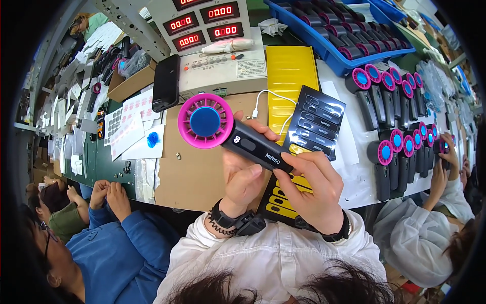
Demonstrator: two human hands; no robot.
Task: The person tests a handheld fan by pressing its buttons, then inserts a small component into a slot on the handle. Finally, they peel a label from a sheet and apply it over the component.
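Note:
A black handheld fan (253, 147) with a pink ring head and a blue round centre lies slanted across my hands, its head to the far left. My left hand (244, 177) is closed around the handle from beneath, its thumb along the near side. The fingers of my right hand (316, 187) pinch the lower end of the handle, by the white lettering. A small lit display shows on the handle near the head. Just beyond my right hand lies a black label sheet (318, 120); a partly used yellow-and-black label sheet (281, 201) sits below the fan, partly hidden by my hands.
Finished-looking fans (389, 99) stand in rows at the right, where a co-worker's hand (447, 152) touches one. Behind are a blue crate (349, 65) of fan bodies, a yellow tray (292, 76), a meter box (223, 68) and a black phone (166, 83). A white cable (255, 110) lies beyond the fan.

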